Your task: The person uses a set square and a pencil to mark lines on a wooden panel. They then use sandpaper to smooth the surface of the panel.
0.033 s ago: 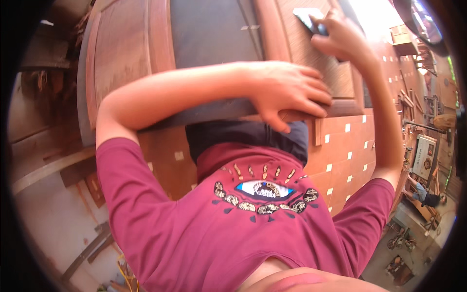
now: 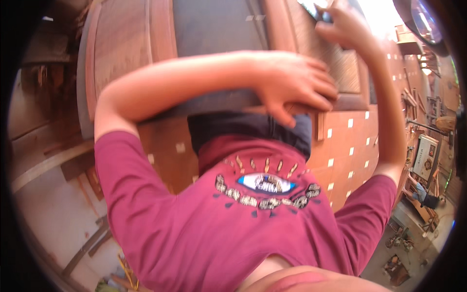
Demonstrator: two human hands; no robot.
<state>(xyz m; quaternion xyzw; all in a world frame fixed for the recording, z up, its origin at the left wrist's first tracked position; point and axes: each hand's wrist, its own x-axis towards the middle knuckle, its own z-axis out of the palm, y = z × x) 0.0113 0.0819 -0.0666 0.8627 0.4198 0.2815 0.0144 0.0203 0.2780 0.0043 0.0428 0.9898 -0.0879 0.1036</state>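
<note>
My right hand grips a flat tool, pale and shiny at one end and dark near the fingers. It looks like a scraper, but blur and the frame's top edge hide its exact kind. The tool is over the right inset of a framed wooden panel, close to the far side. My left hand rests palm down near the panel's front edge, with fingers stretched out and nothing in them. Its forearm lies across the dark middle section of the panel.
Brown floor tiles with small pale squares lie to the right and below. Farther right are a pale box-like machine, wooden pieces and a person. On the left is a wooden ledge.
My right hand and the tool have slid slightly farther away, toward the top edge. The whole view has shifted a little; my left hand stays on the panel's front edge.
</note>
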